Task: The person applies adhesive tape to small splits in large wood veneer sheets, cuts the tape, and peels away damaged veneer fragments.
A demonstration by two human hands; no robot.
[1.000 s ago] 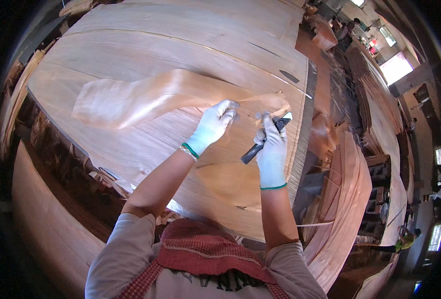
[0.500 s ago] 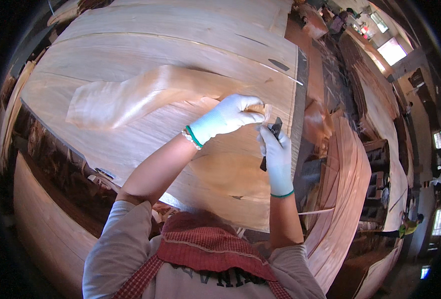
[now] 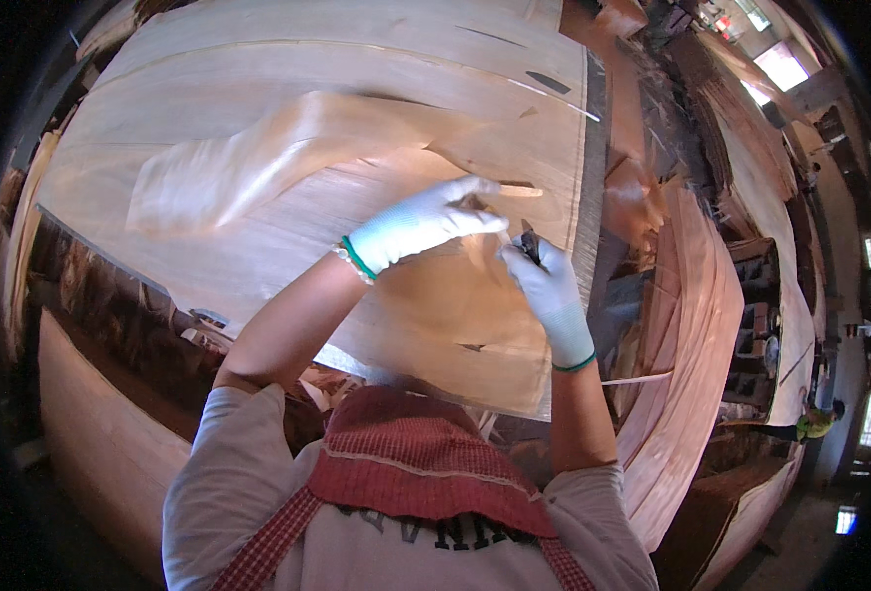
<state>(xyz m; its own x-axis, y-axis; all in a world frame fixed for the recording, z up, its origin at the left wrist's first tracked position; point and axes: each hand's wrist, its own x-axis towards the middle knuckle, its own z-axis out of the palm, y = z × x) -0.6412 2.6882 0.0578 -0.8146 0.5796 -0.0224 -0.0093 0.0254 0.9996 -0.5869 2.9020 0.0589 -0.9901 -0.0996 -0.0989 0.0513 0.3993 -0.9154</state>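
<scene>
My left hand (image 3: 435,222), in a white glove with a green cuff, has its fingers bent over the work sheet. A small strip of wood veneer (image 3: 524,191) juts out at its fingertips; motion blur partly hides the grip. Close by on the right, my gloved right hand (image 3: 548,291) is closed around a dark knife (image 3: 529,243), its upper end pointing up and away. Both hands are above a wide, pale veneer sheet (image 3: 288,295). Beyond my left hand, a long loose piece of veneer (image 3: 278,148) lies wavy across that sheet.
Stacked reddish veneer sheets (image 3: 686,355) stand to the right, beside a thin pale strip (image 3: 637,379). A pale board (image 3: 100,414) leans at lower left. A dark slit (image 3: 548,83) shows in the far part of the sheet. Another person (image 3: 815,422) is far right.
My left hand has moved slightly left and its fingers have spread a little. My right hand has turned and shifted slightly right and down with the knife.
</scene>
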